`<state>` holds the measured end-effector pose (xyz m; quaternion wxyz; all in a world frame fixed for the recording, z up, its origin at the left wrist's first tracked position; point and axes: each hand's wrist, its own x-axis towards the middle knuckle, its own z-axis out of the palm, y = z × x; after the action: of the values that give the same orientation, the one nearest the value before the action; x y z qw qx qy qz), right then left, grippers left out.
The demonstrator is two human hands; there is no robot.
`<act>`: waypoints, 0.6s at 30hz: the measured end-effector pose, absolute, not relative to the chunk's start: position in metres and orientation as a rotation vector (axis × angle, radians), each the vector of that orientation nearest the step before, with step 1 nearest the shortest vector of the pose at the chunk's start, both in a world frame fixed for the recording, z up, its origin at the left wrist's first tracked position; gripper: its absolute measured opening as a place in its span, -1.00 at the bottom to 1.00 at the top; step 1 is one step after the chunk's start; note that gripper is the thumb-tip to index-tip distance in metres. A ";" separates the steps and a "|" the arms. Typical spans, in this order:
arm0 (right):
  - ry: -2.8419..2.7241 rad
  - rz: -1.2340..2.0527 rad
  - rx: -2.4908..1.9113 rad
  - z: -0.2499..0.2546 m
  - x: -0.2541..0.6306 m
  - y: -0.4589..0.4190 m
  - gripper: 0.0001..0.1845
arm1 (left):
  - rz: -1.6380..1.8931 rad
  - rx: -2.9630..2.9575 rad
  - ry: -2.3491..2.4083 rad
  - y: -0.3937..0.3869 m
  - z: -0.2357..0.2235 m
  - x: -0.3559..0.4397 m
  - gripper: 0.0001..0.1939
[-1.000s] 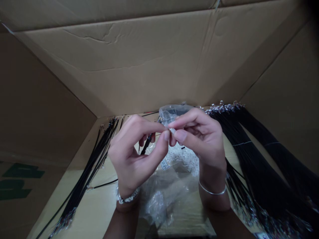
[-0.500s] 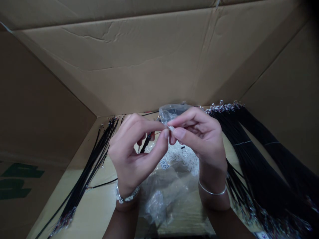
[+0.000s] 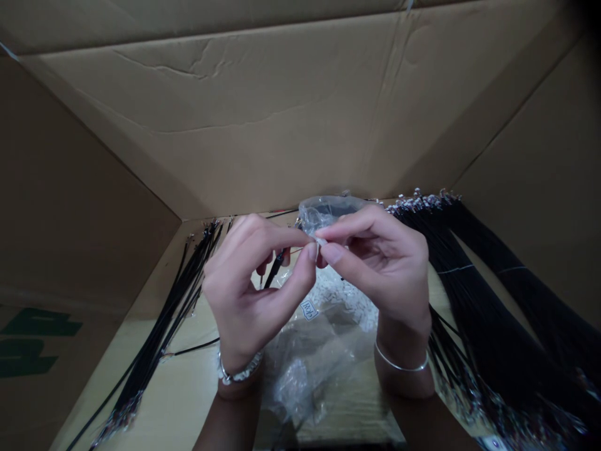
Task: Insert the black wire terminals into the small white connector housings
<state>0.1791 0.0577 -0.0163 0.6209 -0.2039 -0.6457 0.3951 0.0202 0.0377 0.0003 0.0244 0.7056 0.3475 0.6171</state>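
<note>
White connector housing [image 3: 321, 242] is pinched between thumb and forefinger of the right hand [image 3: 387, 257], held above the table [image 3: 188, 388] and in front of the crumpled bag. A thin wire [image 3: 297, 250] is gripped at the closed fingertips of the left hand [image 3: 256, 275], just beside the housing; behind that hand, a black cable [image 3: 275, 269] is partly covered by the fingers. Below the hands, small white pieces [image 3: 350, 300] are heaped on or in a clear plastic bag [image 3: 323, 351]; which of the two cannot be told. By the heap, a handwritten label [image 3: 308, 309] is seen. Part of the crumpled bag [image 3: 312, 213] is hidden by the right hand, and its contents cannot be made out. A cable bundle [image 3: 169, 319] is laid at the left, and thicker black bundles [image 3: 488, 326] are cut off at the right edge. Everything is enclosed by cardboard walls [image 3: 263, 138]; the upper right corner is lost in darkness.
</note>
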 end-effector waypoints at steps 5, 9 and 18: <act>-1.452 0.958 -0.448 -0.015 0.178 0.057 -0.70 | 1.880 2.190 1.092 0.037 0.000 0.020 -0.85; -1.383 1.126 -0.382 -0.016 0.178 0.059 -0.74 | 1.873 2.165 1.074 0.038 -0.001 0.020 -0.86; -1.292 1.366 -0.369 -0.021 0.179 0.068 -0.90 | 1.857 2.178 1.112 0.039 -0.001 0.020 -0.89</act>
<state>0.1787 0.0676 -0.0211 0.5753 -0.1574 -0.5516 0.5831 0.0204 0.0390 -0.0015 0.0357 0.7089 0.3618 0.6044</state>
